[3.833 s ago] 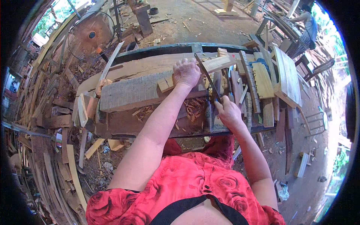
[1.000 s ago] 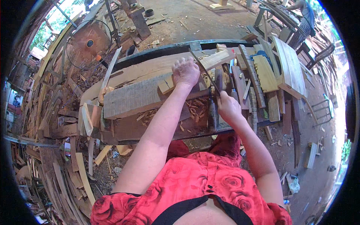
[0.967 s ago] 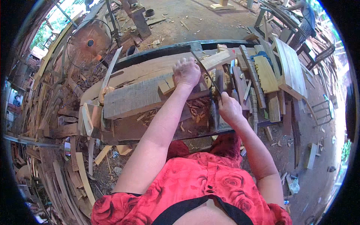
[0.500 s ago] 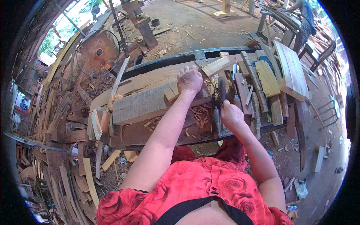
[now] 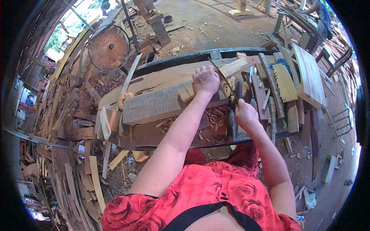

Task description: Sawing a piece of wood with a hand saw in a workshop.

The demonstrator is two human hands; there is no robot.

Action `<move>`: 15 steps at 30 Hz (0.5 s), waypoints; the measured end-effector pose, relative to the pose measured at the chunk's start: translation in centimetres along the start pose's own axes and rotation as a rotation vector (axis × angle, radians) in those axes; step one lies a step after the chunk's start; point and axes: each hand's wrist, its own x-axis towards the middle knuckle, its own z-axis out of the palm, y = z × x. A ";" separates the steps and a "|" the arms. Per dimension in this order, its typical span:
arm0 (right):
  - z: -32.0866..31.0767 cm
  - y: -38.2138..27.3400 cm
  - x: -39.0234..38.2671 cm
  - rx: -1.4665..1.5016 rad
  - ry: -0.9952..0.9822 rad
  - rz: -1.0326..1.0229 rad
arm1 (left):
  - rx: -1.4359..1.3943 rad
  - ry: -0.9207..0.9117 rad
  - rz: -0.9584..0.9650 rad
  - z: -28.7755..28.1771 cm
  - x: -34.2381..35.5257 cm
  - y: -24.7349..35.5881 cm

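Observation:
My left hand (image 5: 206, 80) is closed over a small wooden block (image 5: 186, 93) lying across a thick grey-brown beam (image 5: 154, 106) on the workbench; its fingers curl over the far side. In my right hand (image 5: 246, 114) is a long, narrow, dark-bladed tool, perhaps a saw (image 5: 223, 77). Its blade slants away to the left, close beside my left hand. Whether the edge has teeth is too small to tell. Wood shavings (image 5: 217, 119) lie in front of the beam.
Planks and offcuts (image 5: 285, 82) crowd the bench's right side, beside a pale wooden panel (image 5: 308, 77). A round fan (image 5: 110, 48) stands at the far left. Scrap wood (image 5: 73, 173) is heaped on the left floor. Another person (image 5: 322, 19) is at the far right.
The whole scene has shifted rightward in view. My right hand and the tool have moved slightly forward, away from me; my left hand stays on the block.

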 end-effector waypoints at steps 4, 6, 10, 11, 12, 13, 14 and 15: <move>-0.3 -1.9 4.8 0.006 0.037 -0.039 | -0.023 -0.006 0.027 0.3 0.0 0.2; 0.2 -1.9 5.9 0.014 0.041 -0.055 | -0.017 0.005 0.012 0.4 0.3 0.2; 1.9 1.4 1.9 0.061 0.082 -0.059 | 0.012 -0.032 -0.005 0.1 -0.2 0.2; 1.8 1.8 0.7 0.059 0.062 -0.028 | 0.018 -0.027 -0.011 -0.2 -0.1 0.2; 1.5 1.6 0.3 0.060 0.061 -0.037 | 0.020 -0.027 -0.001 -0.3 -0.1 0.1; 1.1 1.6 -0.3 0.037 0.049 -0.036 | 0.016 -0.037 0.019 -0.2 -0.3 0.2; 1.1 1.7 -0.7 0.015 0.038 -0.035 | 0.015 -0.042 0.023 -0.2 -0.3 0.2; 1.2 1.4 -0.6 0.017 0.037 -0.028 | 0.008 -0.039 0.013 -0.2 -0.2 0.2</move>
